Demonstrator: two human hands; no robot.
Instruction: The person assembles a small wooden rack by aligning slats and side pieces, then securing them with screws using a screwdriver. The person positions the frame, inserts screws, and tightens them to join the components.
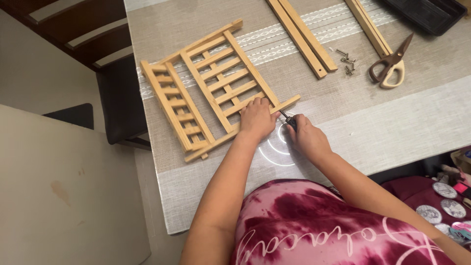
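A light wooden slatted rack (pixel 211 88) lies flat on the table, made of two ladder-like frames joined by rails. My left hand (pixel 256 119) presses down on its near right corner, fingers spread over the slats. My right hand (pixel 306 137) grips a small dark screwdriver (pixel 288 120), its tip pointed at the end of the rack's front rail beside my left hand.
Two loose wooden rails (pixel 301 37) and another rail (pixel 368 27) lie at the back. Several small screws (pixel 346 60) sit beside beige-handled scissors (pixel 390 66). A black tray (pixel 427 13) is at the far right corner. A dark chair (pixel 117 98) stands left of the table edge.
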